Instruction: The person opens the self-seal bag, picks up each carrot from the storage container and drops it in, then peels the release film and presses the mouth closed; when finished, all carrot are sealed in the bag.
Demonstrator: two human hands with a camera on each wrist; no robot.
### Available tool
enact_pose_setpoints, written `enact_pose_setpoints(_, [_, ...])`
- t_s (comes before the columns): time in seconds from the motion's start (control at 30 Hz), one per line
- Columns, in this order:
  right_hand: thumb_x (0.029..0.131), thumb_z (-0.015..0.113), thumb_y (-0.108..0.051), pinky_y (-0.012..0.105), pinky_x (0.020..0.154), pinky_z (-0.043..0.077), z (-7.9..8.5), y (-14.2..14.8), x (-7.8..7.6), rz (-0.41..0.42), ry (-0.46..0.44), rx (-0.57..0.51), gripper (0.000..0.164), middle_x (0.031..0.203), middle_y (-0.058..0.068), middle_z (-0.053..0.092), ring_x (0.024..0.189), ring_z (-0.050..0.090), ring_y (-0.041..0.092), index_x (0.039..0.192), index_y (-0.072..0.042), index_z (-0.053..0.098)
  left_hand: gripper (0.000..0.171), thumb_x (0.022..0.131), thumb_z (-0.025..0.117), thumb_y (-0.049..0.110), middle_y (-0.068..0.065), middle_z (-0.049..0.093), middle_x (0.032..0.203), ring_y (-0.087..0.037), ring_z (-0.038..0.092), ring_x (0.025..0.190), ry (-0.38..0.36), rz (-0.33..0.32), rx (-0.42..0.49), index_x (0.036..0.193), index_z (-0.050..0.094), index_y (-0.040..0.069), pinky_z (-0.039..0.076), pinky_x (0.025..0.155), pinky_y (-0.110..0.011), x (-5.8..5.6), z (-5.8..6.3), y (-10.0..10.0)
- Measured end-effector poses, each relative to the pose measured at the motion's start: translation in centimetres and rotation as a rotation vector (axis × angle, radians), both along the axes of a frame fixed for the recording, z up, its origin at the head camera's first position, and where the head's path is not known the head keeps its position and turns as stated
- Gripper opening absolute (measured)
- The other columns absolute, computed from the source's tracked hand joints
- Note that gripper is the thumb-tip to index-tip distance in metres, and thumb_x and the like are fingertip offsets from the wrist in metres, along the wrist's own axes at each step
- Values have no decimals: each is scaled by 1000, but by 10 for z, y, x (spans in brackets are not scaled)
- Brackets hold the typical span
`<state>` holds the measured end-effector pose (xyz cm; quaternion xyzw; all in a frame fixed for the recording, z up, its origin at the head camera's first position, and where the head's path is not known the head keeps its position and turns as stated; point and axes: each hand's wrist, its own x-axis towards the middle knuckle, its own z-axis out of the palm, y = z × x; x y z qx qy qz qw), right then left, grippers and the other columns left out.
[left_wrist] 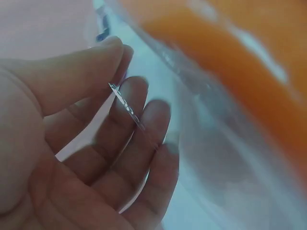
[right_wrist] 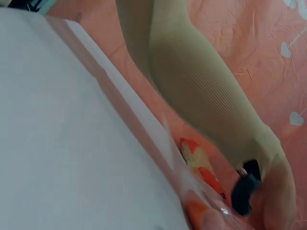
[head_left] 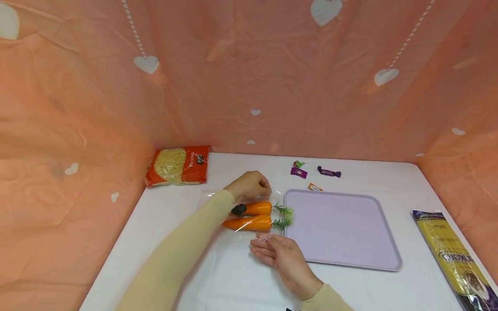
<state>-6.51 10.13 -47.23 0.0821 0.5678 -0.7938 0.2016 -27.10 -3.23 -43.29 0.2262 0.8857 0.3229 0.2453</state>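
Two orange carrots (head_left: 253, 223) with green leafy tops (head_left: 285, 218) lie side by side in a clear plastic bag (head_left: 223, 242). At the bag's far edge is my left hand (head_left: 249, 185); in the left wrist view its thumb and forefinger pinch the thin plastic rim (left_wrist: 127, 108). The other fingers lie behind the film. Nearer to me, my right hand (head_left: 282, 263) pinches the near side of the bag's mouth between thumb and fingers. The leafy tops stick out toward a lilac tray (head_left: 338, 229). In the right wrist view the plastic partly hides a blurred carrot (right_wrist: 195, 211).
A red noodle packet (head_left: 179, 165) lies at the back left. Behind the tray are a lollipop (head_left: 298, 164), a purple sweet (head_left: 298, 172), a dark wrapped candy (head_left: 329, 172) and an orange wrapper (head_left: 315, 187). A long yellow-purple packet (head_left: 455, 257) lies at the right edge.
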Motion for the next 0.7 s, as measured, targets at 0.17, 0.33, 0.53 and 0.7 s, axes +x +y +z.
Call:
enact_pose_setpoints(0.17, [108, 46, -25, 35, 95, 59, 12, 19, -6, 57, 65, 127, 45, 123, 23, 70, 108, 73, 26, 135, 10, 55, 17, 97, 69, 30, 1, 74, 90, -16, 64, 85, 126, 5, 43, 98, 79, 16, 54, 81, -31, 4, 12, -19])
enact_pose_setpoints(0.33, [108, 46, -21, 33, 89, 61, 29, 46, -20, 44, 157, 326, 39, 118, 21, 72, 104, 73, 28, 126, 8, 64, 24, 99, 64, 34, 0, 74, 92, -22, 71, 89, 155, 65, 121, 106, 76, 15, 57, 81, -34, 10, 26, -39])
enact_pose_setpoints(0.53, [104, 54, -20, 23, 81, 61, 42, 69, -45, 50, 362, 684, 26, 99, 9, 77, 90, 73, 21, 102, -8, 76, 20, 98, 67, 35, 2, 74, 91, -25, 74, 88, 202, 159, 257, 103, 75, 17, 60, 83, -34, 20, 25, -63])
enact_pose_setpoints(0.7, [102, 61, -28, 20, 80, 59, 48, 78, -62, -27, 489, 817, 21, 96, 4, 76, 87, 73, 20, 99, -16, 77, 16, 98, 67, 37, -4, 75, 98, -21, 74, 90, 173, 253, 383, 101, 73, 23, 61, 86, -35, 34, 23, -82])
